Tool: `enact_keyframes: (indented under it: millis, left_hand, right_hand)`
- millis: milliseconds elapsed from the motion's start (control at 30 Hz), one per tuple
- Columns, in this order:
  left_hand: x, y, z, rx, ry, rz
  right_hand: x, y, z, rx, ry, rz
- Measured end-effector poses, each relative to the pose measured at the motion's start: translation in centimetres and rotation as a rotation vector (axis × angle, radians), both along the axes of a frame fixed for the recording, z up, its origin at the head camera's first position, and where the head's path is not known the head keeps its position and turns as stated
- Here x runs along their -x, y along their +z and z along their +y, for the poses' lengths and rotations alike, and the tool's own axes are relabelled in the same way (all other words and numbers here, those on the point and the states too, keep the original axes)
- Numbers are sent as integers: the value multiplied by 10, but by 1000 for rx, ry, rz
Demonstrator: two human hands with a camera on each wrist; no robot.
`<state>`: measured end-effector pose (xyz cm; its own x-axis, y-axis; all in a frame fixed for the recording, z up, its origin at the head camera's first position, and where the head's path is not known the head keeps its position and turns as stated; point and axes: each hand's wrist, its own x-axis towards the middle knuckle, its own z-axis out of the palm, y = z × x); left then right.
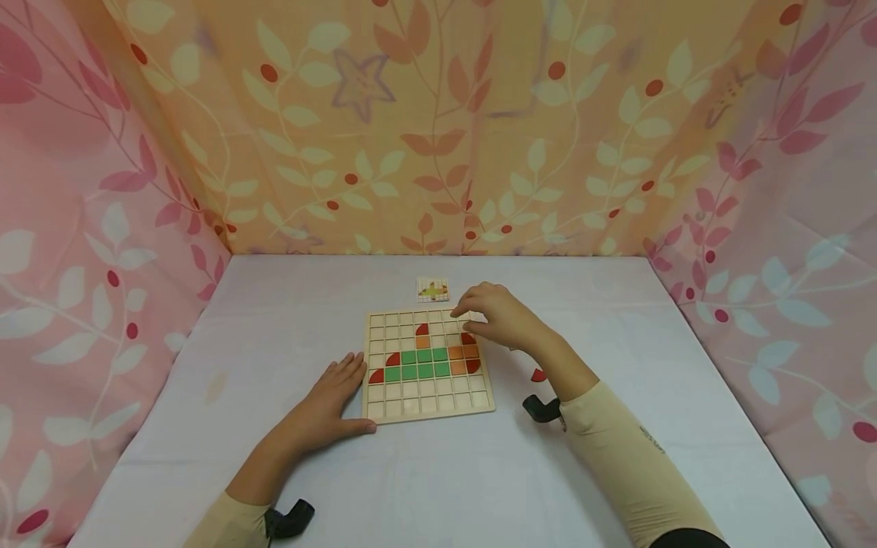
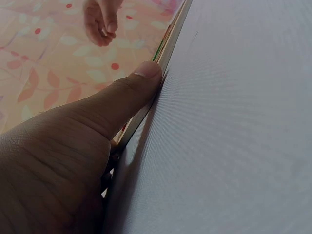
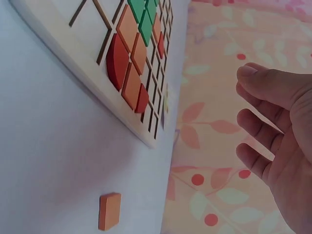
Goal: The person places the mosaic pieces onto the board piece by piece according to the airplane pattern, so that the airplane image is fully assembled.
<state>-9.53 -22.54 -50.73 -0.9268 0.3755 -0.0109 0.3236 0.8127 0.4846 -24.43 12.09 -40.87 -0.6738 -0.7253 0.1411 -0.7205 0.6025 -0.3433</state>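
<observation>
A wooden grid board (image 1: 432, 418) lies on the white table with coloured pieces set in its squares. Green squares (image 1: 416, 371) form the middle, orange squares (image 1: 457, 367) sit to their right, and red quarter-round pieces (image 1: 376, 376) fill several corners. My left hand (image 1: 327, 399) rests at the board's left edge, fingers spread along the side and thumb (image 2: 147, 73) against the near left corner. Over the board's far right part hovers my right hand (image 1: 505, 318), its fingers loosely bent. In the right wrist view no piece shows between those fingers.
Behind the board lies a small picture card (image 1: 432, 289). A loose red piece (image 1: 538, 375) is on the table to the right, by the right wrist. Beside the board lies a loose orange block (image 3: 109, 211). Flowered cloth walls (image 1: 438, 137) stand around the table.
</observation>
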Motion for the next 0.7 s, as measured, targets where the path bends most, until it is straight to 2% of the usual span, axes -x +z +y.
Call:
enact_keyframes:
  millis: [333, 700]
  left_hand:
    - [0, 2, 0, 1, 2, -7]
    - [0, 0, 0, 6, 4, -6]
  right_hand:
    - [-12, -3, 28, 18, -39, 15]
    - [-23, -17, 53, 49, -138, -55]
